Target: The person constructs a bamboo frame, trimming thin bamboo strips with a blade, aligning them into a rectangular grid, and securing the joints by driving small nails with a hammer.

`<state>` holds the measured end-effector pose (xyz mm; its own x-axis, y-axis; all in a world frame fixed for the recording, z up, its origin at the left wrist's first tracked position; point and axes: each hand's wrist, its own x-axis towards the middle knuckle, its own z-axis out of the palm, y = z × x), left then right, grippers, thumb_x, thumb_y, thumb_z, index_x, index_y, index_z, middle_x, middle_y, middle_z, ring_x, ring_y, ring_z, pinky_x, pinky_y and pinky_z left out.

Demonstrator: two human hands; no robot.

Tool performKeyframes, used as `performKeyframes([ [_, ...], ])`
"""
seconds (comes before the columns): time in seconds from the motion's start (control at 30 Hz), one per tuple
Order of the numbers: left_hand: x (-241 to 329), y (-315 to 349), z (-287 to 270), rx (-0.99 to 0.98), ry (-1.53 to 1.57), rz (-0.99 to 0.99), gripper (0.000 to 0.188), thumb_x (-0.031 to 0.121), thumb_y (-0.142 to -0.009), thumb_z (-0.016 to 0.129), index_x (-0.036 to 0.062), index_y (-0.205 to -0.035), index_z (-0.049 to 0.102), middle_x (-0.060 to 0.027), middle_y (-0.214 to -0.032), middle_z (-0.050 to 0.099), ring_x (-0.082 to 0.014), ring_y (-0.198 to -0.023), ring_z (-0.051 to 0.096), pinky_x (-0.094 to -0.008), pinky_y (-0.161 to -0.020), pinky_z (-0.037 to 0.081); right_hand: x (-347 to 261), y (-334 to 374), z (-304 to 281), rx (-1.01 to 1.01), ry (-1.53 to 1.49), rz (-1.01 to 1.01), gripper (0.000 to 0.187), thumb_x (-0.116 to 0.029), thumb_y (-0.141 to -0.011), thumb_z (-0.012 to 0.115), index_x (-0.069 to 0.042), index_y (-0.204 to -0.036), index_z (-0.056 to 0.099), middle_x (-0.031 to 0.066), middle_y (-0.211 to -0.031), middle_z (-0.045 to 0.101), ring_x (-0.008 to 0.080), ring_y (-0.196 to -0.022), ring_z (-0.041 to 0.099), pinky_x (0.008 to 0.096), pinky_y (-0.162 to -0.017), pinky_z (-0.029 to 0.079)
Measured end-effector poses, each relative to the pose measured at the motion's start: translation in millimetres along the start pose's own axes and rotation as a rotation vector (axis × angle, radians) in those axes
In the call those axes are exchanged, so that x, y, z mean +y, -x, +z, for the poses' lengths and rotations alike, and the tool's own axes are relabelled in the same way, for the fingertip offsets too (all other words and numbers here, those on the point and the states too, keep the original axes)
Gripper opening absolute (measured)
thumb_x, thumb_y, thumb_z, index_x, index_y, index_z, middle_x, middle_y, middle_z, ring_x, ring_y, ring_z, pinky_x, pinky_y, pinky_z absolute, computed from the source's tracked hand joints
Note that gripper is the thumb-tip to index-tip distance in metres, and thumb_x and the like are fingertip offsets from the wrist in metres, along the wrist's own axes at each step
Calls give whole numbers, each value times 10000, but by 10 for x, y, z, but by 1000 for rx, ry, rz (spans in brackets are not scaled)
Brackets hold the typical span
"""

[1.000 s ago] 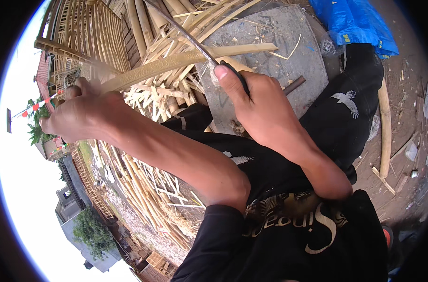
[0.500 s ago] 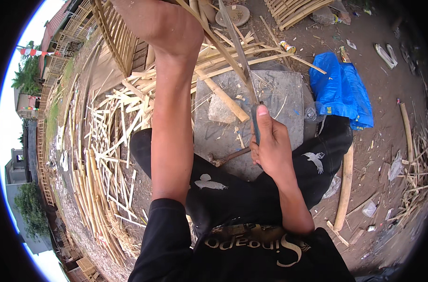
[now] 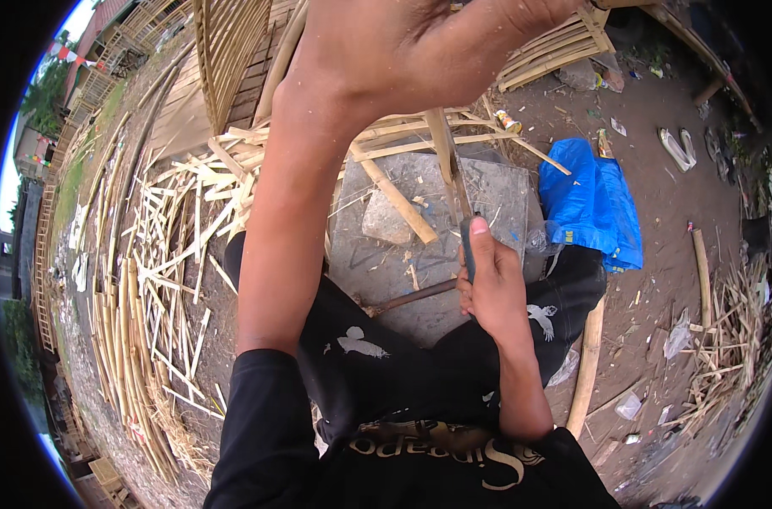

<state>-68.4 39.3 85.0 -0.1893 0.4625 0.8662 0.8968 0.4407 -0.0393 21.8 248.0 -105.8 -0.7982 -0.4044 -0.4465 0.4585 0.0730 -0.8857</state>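
My right hand (image 3: pixel 498 284) is wrapped round the dark handle of a long-bladed knife (image 3: pixel 461 193), its thumb lying along the handle. The blade points away from me and lies against a pale bamboo strip (image 3: pixel 439 140). That strip runs up behind my left hand (image 3: pixel 403 59), which is raised close and large at the top of the view. My left hand seems closed on the strip; its fingertips are cut off or hidden. Beneath the blade, a grey slab (image 3: pixel 352 280) lies in front of my legs, with a rough stone block (image 3: pixel 386 219) and a short bamboo piece (image 3: pixel 400 204) on it.
Split bamboo strips (image 3: pixel 178 254) are heaped at the left, beside longer poles (image 3: pixel 123 339). A blue plastic sack (image 3: pixel 585 204) lies right of the slab. A wooden-handled tool (image 3: pixel 411 297) crosses the slab's near part. Slatted bamboo panels (image 3: pixel 233 76) stand at the back.
My left hand has swung right and nearer, covering much of the upper view. The bamboo strip stands steeper. My right hand still grips the knife, and the whole view has shifted slightly.
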Motion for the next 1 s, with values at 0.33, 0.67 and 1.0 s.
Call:
performKeyframes([
  [0.33, 419, 91, 241, 224, 35, -423, 564, 318, -1013, 573, 9, -549, 651, -32, -412, 507, -101, -361, 465, -291, -361, 325, -542, 161, -30, 88, -86, -189, 631, -635, -1050, 414, -102, -715, 465, -32, -497, 338, 72, -372, 340, 246, -358, 321],
  [0.67, 249, 213, 271, 294, 22, -139, 602, 359, -1026, 544, -5, -567, 684, -71, -446, 576, -150, -403, 567, -281, -407, 413, -326, 180, 38, 88, 164, -165, 622, -598, -1057, 441, -66, -739, 482, -11, -537, 387, 81, -404, 371, 271, -386, 336],
  [1.0, 13, 437, -60, 190, -79, -121, 513, 331, -1047, 470, -33, -807, 739, -91, -511, 632, -139, -424, 590, -261, -412, 449, 210, -64, -213, 163, 210, 125, 657, -631, -1036, 457, -52, -731, 516, -7, -517, 396, 102, -383, 389, 296, -366, 349],
])
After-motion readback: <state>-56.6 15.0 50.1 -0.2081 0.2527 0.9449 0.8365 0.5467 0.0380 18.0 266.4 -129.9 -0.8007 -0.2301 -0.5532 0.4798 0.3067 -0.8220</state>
